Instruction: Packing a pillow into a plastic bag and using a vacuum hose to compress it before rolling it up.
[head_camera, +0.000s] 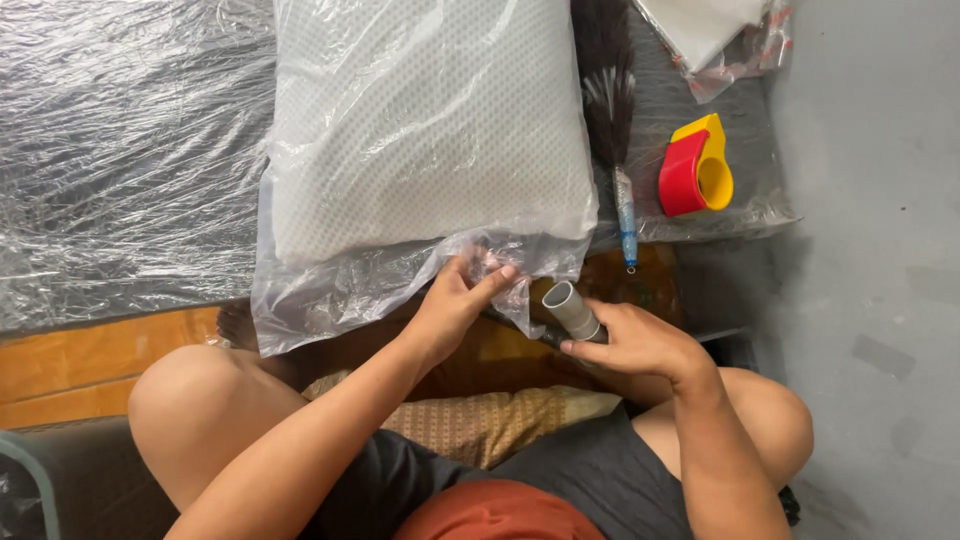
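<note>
A white mesh pillow lies inside a clear plastic bag on a plastic-covered surface. My left hand pinches the loose open edge of that bag near its front right corner. My right hand grips a grey plastic tube nozzle, whose open end points up toward the bag's opening, a short gap away from it. Both of my bare knees frame the bottom of the view.
A dark feather duster with a blue handle lies right of the pillow. A red and yellow tape dispenser sits further right. A second bagged white item is at the top right. Grey floor runs along the right.
</note>
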